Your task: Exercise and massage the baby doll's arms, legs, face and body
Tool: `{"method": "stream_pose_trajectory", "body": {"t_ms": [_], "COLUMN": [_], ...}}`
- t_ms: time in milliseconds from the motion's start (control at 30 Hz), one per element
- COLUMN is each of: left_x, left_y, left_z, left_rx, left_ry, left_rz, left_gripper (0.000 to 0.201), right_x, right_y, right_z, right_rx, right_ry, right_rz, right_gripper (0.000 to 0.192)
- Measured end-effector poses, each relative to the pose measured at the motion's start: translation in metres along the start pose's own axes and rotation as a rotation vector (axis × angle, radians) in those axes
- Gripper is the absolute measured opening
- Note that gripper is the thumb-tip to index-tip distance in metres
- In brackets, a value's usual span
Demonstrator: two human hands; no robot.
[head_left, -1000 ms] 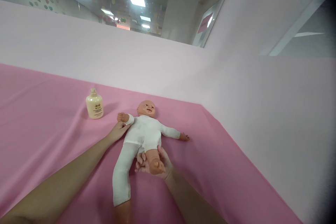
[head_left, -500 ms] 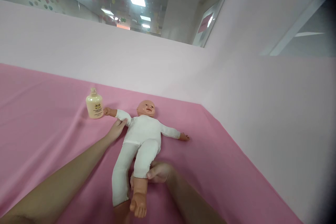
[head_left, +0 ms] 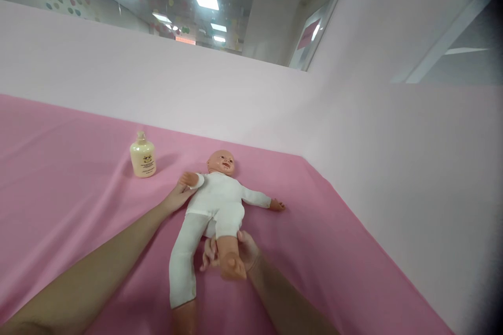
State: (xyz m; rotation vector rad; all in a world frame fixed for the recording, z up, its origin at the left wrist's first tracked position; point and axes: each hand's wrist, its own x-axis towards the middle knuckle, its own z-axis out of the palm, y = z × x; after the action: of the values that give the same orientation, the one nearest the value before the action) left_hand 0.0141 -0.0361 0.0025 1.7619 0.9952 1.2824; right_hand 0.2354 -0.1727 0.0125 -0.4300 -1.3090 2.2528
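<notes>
Doll (head_left: 218, 196) lies on its back on the pink cloth (head_left: 70, 204), head toward the far white partition (head_left: 236, 94), arms out to the sides.

Your left hand (head_left: 177, 196) is at the doll's near arm, fingers curled loosely under and around the white sleeve just below the bare fist. It reads as a light cradling hold on the arm, not a firm clamp; I can't tell how far the thumb wraps round.

Your right hand (head_left: 231, 254) cups the doll's bare lower leg from underneath, fingers spread behind the calf and heel, foot (head_left: 232, 269) lifted toward the camera with the knee bent. Palm is half open, supporting rather than squeezing. That explains why this leg sits raised while the other stays flat.

The other leg (head_left: 183, 261) lies straight on the cloth in its white trouser leg, bare foot cut off by the lower frame edge. The doll's far arm rests on the cloth, untouched.

Cream bottle (head_left: 143, 157) stands upright, cap on, near the doll's raised arm but apart from it and from your left hand.
</notes>
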Motion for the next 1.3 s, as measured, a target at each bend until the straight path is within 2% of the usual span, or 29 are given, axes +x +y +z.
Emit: {"method": "stream_pose_trajectory", "body": {"t_ms": [100, 167, 233, 400, 533, 600, 700, 867, 1033, 1100, 1200, 1300], "left_x": [-0.002, -0.003, -0.004, -0.002, 0.002, 0.003, 0.002, -0.003, -0.01, -0.011, -0.015, -0.022], "left_y": [0.004, 0.005, 0.005, 0.0, -0.001, -0.002, -0.002, -0.003, 0.001, 0.005, 0.013, 0.024], "left_z": [-0.002, -0.003, -0.003, 0.0, 0.003, 0.003, 0.0, -0.002, -0.003, -0.004, -0.006, -0.007], "left_rx": [0.114, 0.153, 0.165, 0.131, 0.08, 0.102, 0.207, 0.514, 0.58, 0.6, 0.64, 0.677], "left_ry": [-0.133, -0.145, -0.133, -0.029, 0.022, 0.046, 0.083, 0.023, -0.02, -0.049, -0.086, -0.126], "left_rz": [0.105, 0.121, 0.121, 0.114, 0.006, -0.06, -0.077, -0.14, -0.2, -0.209, -0.232, -0.206], "left_gripper": [0.052, 0.05, 0.051, 0.054, 0.047, 0.046, 0.046, 0.044, 0.047, 0.05, 0.049, 0.047], "right_x": [0.002, 0.002, 0.002, 0.0, -0.004, -0.007, -0.008, -0.008, -0.019, -0.026, -0.035, -0.042], "right_y": [-0.002, -0.002, -0.002, 0.002, 0.003, 0.002, 0.0, -0.003, -0.013, -0.018, -0.023, -0.024], "right_z": [-0.003, -0.003, -0.004, -0.01, -0.012, -0.011, -0.009, -0.006, -0.006, -0.011, -0.023, -0.033], "right_rx": [0.174, 0.209, 0.2, 0.125, 0.016, -0.045, -0.076, -0.035, -0.117, -0.156, -0.168, -0.234], "right_ry": [0.125, 0.198, 0.217, 0.119, 0.027, -0.005, -0.001, -0.019, -0.089, -0.101, -0.066, -0.009], "right_rz": [-0.133, -0.131, -0.115, -0.073, 0.01, 0.056, 0.057, 0.038, 0.033, 0.102, 0.164, 0.149], "right_gripper": [0.067, 0.065, 0.067, 0.068, 0.072, 0.074, 0.072, 0.077, 0.09, 0.095, 0.092, 0.074]}}
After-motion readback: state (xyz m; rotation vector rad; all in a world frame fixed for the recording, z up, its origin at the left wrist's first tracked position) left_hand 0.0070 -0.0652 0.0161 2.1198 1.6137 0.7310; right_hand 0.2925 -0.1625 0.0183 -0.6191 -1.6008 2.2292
